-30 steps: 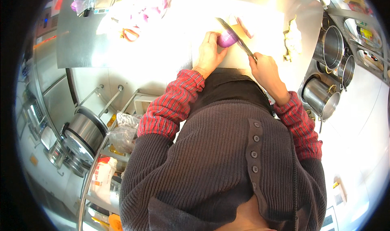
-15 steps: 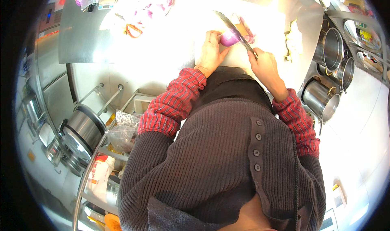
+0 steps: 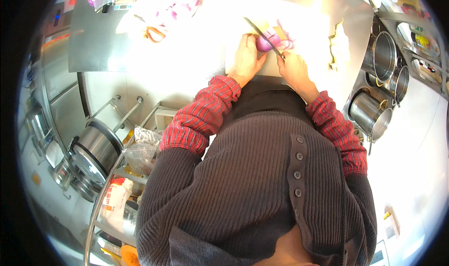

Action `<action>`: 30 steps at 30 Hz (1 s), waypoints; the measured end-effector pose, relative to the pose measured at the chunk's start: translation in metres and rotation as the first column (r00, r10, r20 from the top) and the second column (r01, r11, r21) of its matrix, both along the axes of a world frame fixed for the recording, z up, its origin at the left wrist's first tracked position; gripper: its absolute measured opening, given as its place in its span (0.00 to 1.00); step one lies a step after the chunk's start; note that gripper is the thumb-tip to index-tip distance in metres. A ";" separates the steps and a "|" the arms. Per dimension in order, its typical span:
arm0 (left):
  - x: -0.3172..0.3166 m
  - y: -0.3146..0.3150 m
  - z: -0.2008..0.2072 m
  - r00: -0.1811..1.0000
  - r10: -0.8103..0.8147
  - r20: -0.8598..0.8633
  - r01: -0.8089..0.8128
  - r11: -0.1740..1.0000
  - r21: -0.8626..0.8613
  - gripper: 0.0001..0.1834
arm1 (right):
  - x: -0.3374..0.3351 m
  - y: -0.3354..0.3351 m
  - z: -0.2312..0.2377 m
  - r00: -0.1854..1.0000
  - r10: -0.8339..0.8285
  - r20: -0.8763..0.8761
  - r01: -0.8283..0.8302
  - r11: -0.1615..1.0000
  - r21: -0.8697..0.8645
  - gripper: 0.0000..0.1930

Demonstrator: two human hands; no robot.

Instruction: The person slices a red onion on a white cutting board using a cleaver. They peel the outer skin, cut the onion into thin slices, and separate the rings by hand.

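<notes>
My left hand (image 3: 248,58) steadies a purple onion (image 3: 263,45) from its left side, with the fingers curled against it. My right hand (image 3: 293,69) is closed round the handle of a kitchen knife (image 3: 254,26). The dark blade runs slantwise across the onion, seen nearly edge-on. Whether it is cutting in or resting on top, I cannot tell. Thin purple onion slices (image 3: 286,42) lie just right of the blade. A tan piece behind the onion is too washed out to name. Beneath everything is a pale cutting board (image 3: 271,69), its outline mostly lost in glare.
Scissors with orange-red handles (image 3: 155,33) lie left on the steel table (image 3: 93,46), below a purple-and-white heap (image 3: 177,2). Pale yellowish scraps (image 3: 336,46) sit to the right. Steel pots (image 3: 369,114) hang beyond the right edge. A metal rack (image 3: 100,200) stands at lower left.
My right hand and the knife have shifted left, bringing the blade over the onion and turning it more edge-on. My left hand has moved slightly right, still against the onion.
</notes>
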State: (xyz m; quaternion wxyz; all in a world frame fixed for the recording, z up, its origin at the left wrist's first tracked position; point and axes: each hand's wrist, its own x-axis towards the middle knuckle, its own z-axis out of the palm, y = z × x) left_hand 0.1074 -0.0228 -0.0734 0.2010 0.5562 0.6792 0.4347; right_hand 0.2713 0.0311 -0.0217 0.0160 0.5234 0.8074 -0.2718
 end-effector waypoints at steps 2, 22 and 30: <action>0.000 0.004 0.005 0.999 -0.026 -0.023 0.025 0.998 -0.062 0.26 | 0.004 0.006 0.000 0.997 0.001 -0.079 -0.001 1.000 -0.009 0.14; -0.015 0.006 0.023 0.993 -0.019 0.120 0.046 0.973 -0.227 0.35 | 0.032 0.002 0.034 0.924 -0.309 -0.223 0.205 0.897 -0.391 0.17; -0.012 0.000 0.020 0.917 0.115 0.381 0.014 0.947 -0.320 0.26 | 0.033 -0.001 0.044 0.945 -0.244 -0.219 0.128 0.890 -0.437 0.17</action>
